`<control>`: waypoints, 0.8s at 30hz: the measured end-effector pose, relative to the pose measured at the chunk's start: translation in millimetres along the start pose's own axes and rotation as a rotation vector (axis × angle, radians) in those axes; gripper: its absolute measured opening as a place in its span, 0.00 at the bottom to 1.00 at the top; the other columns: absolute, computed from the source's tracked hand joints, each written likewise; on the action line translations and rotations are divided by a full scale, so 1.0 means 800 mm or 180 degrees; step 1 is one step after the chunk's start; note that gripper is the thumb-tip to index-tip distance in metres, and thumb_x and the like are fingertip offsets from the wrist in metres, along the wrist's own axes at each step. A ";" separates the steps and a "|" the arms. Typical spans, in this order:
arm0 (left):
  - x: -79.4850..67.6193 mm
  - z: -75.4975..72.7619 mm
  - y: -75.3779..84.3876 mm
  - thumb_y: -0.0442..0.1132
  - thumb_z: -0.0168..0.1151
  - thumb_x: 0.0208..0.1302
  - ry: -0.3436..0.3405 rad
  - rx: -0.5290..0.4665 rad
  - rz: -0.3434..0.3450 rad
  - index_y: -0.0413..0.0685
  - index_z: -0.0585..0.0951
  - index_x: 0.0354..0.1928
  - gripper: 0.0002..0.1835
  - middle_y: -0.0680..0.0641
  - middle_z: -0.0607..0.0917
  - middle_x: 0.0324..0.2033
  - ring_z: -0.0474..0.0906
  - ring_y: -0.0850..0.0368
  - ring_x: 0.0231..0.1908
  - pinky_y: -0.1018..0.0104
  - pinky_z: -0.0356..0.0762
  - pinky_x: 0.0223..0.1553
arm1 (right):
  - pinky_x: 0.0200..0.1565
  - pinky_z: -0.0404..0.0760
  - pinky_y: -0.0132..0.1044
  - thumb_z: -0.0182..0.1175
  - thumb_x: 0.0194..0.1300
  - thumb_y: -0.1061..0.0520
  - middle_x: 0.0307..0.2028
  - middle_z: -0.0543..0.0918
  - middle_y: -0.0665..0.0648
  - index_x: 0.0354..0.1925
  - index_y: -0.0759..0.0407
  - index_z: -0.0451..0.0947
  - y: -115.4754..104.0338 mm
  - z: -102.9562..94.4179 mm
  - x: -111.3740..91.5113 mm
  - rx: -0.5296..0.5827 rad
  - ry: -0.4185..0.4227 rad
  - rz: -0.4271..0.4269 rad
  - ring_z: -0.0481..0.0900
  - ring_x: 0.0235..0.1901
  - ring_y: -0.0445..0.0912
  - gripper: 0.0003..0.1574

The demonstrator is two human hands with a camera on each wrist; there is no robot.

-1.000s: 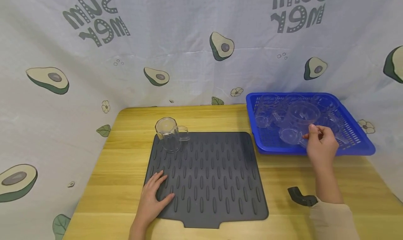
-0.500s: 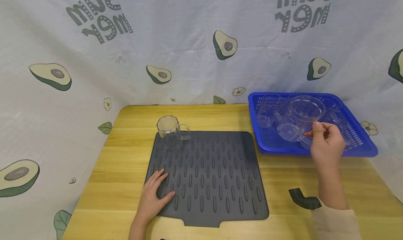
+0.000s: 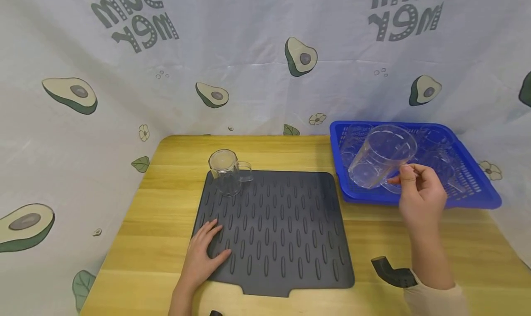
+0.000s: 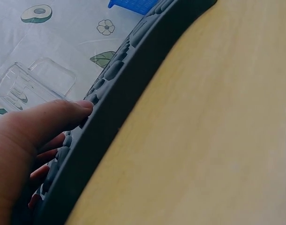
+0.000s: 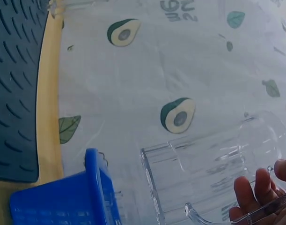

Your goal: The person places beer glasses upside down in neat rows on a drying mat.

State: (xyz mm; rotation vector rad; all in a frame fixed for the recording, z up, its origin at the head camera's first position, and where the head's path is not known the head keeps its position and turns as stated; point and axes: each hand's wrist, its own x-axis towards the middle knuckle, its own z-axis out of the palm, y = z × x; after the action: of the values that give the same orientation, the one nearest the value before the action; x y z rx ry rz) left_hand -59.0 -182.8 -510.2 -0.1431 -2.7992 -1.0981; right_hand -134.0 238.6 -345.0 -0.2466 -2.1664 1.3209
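My right hand (image 3: 423, 201) grips a clear glass mug (image 3: 371, 157) by its handle, tilted over the front of the blue basket (image 3: 469, 204). In the right wrist view, curled fingers (image 5: 262, 187) wrap the handle and the mug (image 5: 199, 173) lies sideways in view. My left hand (image 3: 199, 260) rests with spread fingers on the left part of the dark grey ridged mat (image 3: 274, 242). Another clear glass mug (image 3: 227, 173) stands upside down at the mat's back left corner, its handle towards the right. The left wrist view shows the thumb (image 4: 63, 115) along the mat's edge.
Several clear glasses (image 3: 444, 155) lie in the basket, hard to tell apart. A wooden table (image 3: 141, 242) carries everything. Behind it hangs an avocado-print cloth (image 3: 249, 53). A black curved piece (image 3: 392, 274) sticks out at the right wrist.
My right hand has raised the mug, first moving slightly right, then left, and the mug now leans more. The left hand and the mug on the mat hold their places; the view has shifted slightly.
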 end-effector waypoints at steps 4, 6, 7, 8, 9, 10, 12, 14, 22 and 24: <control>0.002 -0.002 0.002 0.50 0.74 0.52 -0.0011 0.0020 -0.0001 0.44 0.77 0.61 0.35 0.42 0.70 0.67 0.59 0.38 0.68 0.32 0.55 0.63 | 0.13 0.54 0.30 0.51 0.75 0.56 0.24 0.77 0.38 0.42 0.58 0.76 -0.007 0.006 -0.011 0.0130 -0.0074 -0.0143 0.75 0.22 0.32 0.08; 0.002 -0.002 0.003 0.50 0.74 0.53 -0.0019 0.0016 -0.0007 0.44 0.77 0.61 0.35 0.42 0.70 0.67 0.59 0.38 0.68 0.32 0.55 0.62 | 0.12 0.54 0.31 0.51 0.75 0.57 0.24 0.77 0.39 0.42 0.61 0.76 -0.010 0.009 -0.016 0.0192 -0.0117 -0.0230 0.75 0.21 0.33 0.09; 0.002 -0.002 0.002 0.51 0.74 0.53 -0.0024 0.0016 -0.0013 0.44 0.77 0.62 0.35 0.42 0.70 0.67 0.59 0.38 0.68 0.32 0.55 0.62 | 0.13 0.54 0.31 0.51 0.75 0.58 0.24 0.77 0.39 0.42 0.64 0.76 -0.012 0.011 -0.018 0.0240 -0.0135 -0.0270 0.75 0.22 0.33 0.10; 0.002 -0.002 0.002 0.51 0.74 0.53 -0.0025 0.0011 -0.0024 0.44 0.77 0.62 0.35 0.42 0.70 0.67 0.59 0.38 0.68 0.32 0.55 0.62 | 0.13 0.54 0.31 0.51 0.75 0.59 0.24 0.77 0.39 0.41 0.65 0.76 -0.014 0.012 -0.019 0.0291 -0.0159 -0.0317 0.75 0.21 0.33 0.10; 0.001 -0.002 0.002 0.51 0.74 0.53 -0.0024 0.0007 -0.0031 0.45 0.77 0.62 0.35 0.42 0.70 0.67 0.59 0.38 0.68 0.32 0.55 0.62 | 0.13 0.54 0.31 0.51 0.75 0.60 0.23 0.78 0.39 0.41 0.67 0.76 -0.016 0.014 -0.021 0.0329 -0.0184 -0.0353 0.76 0.22 0.33 0.11; 0.001 -0.001 0.001 0.51 0.74 0.53 -0.0021 -0.0002 -0.0035 0.45 0.77 0.61 0.35 0.42 0.70 0.67 0.59 0.38 0.68 0.32 0.55 0.62 | 0.14 0.55 0.30 0.51 0.74 0.60 0.23 0.78 0.39 0.41 0.69 0.76 -0.019 0.015 -0.023 0.0364 -0.0205 -0.0386 0.76 0.23 0.33 0.11; 0.000 -0.001 0.001 0.51 0.74 0.53 -0.0011 -0.0008 -0.0037 0.45 0.77 0.61 0.35 0.42 0.71 0.67 0.59 0.38 0.68 0.32 0.55 0.62 | 0.16 0.58 0.28 0.52 0.74 0.62 0.23 0.78 0.39 0.40 0.70 0.76 -0.022 0.018 -0.026 0.0434 -0.0264 -0.0430 0.78 0.25 0.32 0.10; -0.001 -0.001 0.001 0.50 0.74 0.52 0.0006 -0.0017 -0.0029 0.44 0.77 0.61 0.34 0.42 0.71 0.66 0.59 0.37 0.68 0.32 0.55 0.62 | 0.18 0.61 0.26 0.51 0.74 0.63 0.22 0.78 0.40 0.39 0.69 0.76 -0.026 0.020 -0.030 0.0486 -0.0332 -0.0465 0.80 0.27 0.32 0.09; 0.000 0.001 0.001 0.49 0.75 0.52 0.0028 -0.0020 -0.0002 0.45 0.77 0.61 0.34 0.43 0.71 0.66 0.60 0.38 0.68 0.32 0.55 0.62 | 0.31 0.74 0.22 0.50 0.73 0.69 0.24 0.80 0.43 0.37 0.66 0.76 -0.039 0.022 -0.046 0.0626 -0.0586 -0.0616 0.80 0.29 0.35 0.08; 0.000 0.000 0.001 0.49 0.75 0.52 0.0021 -0.0023 -0.0006 0.45 0.77 0.61 0.34 0.43 0.71 0.67 0.59 0.38 0.68 0.32 0.55 0.62 | 0.34 0.76 0.21 0.49 0.72 0.70 0.24 0.79 0.44 0.37 0.69 0.76 -0.042 0.023 -0.050 0.0703 -0.0662 -0.0641 0.80 0.28 0.35 0.08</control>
State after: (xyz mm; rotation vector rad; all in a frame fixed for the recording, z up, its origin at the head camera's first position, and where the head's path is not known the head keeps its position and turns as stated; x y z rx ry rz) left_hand -58.9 -181.9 -509.8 -0.1373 -2.7905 -1.1070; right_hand -107.5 190.7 -338.0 0.1995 -2.1217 1.5066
